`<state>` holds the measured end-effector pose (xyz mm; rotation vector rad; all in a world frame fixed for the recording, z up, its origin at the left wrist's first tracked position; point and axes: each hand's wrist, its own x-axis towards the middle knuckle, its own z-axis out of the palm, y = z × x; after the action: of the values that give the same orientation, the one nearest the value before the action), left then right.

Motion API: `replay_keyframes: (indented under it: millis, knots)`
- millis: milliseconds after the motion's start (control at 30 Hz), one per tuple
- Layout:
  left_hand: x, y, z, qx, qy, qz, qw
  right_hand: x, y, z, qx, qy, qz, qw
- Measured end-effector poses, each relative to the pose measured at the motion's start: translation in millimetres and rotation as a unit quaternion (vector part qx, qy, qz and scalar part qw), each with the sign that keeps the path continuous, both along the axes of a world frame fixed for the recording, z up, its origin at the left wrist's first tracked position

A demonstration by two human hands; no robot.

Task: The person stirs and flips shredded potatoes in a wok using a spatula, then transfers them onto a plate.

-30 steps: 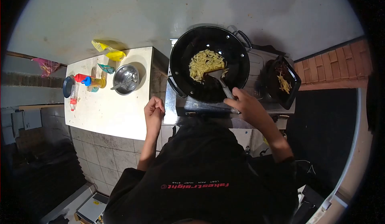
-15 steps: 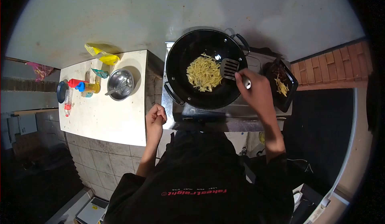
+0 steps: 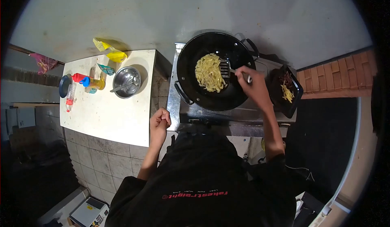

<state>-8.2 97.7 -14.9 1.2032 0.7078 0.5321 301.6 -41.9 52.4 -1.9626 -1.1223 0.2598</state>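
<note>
My right hand (image 3: 252, 83) is closed round the handle of a slotted spatula (image 3: 224, 68). The spatula's head is inside a black two-handled wok (image 3: 191, 93), at the right side of a heap of pale yellow strips (image 3: 209, 73) that look like cut potato. My left hand (image 3: 160, 119) hangs in front of the stove's left corner, fingers curled in, with nothing visible in it. The wok sits on a metal stove (image 3: 174, 111).
Right of the wok, a black tray (image 3: 291, 109) holds more yellow strips and dark red pieces. On the white table (image 3: 109, 121) at left stand a steel bowl (image 3: 120, 80) with a spoon, a yellow packet (image 3: 118, 56), a blue-capped bottle (image 3: 95, 83) and a red-capped clear bottle (image 3: 70, 95).
The spatula has shifted slightly left against the strips, which are now bunched more tightly. The wok appears a little further right in view. My left hand stays curled.
</note>
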Motion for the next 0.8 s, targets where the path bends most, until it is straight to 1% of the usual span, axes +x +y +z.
replay_keyframes:
  millis: [67, 100, 133, 200, 333, 433, 533, 600, 667, 767, 800]
  knots:
    - [-1, -1, 2, -0.001, -0.001, 0.009, 1.0, -13, -3, 8, 0.004, -0.049, 0.025, 0.998]
    - [-1, -1, 3, 0.001, -0.001, 0.01, 1.0, -12, -7, 12, -0.016, -0.06, 0.055, 0.997]
    - [0, -1, 4, 0.002, 0.002, 0.015, 1.0, -13, -10, 19, -0.014, -0.061, 0.056, 0.996]
    - [1, -3, 7, 0.005, 0.004, 0.019, 1.0, -15, -15, 34, -0.061, -0.084, 0.073, 0.992]
    - [5, -9, 11, 0.014, -0.01, 0.019, 1.0, 0, -15, 44, -0.044, -0.1, 0.105, 0.988]
    - [9, -15, 13, 0.024, -0.016, 0.024, 0.999, 18, -11, 40, -0.03, -0.094, 0.111, 0.989]
    - [11, -24, 12, 0.036, -0.017, 0.03, 0.999, 40, -1, 27, 0.011, -0.104, 0.128, 0.986]
    - [15, -29, 14, 0.048, -0.021, 0.03, 0.998, 53, 9, 25, 0.028, -0.135, 0.142, 0.98]
    - [18, -35, 24, 0.013, -0.019, 0.018, 1.0, 59, 23, 29, 0.017, -0.145, 0.144, 0.979]
    - [23, -37, 24, 0.03, -0.034, 0.0, 0.999, 74, 43, 14, 0.019, -0.11, 0.233, 0.966]
    - [26, -37, 27, 0.034, -0.036, -0.002, 0.999, 72, 46, 17, -0.02, -0.1, 0.259, 0.961]
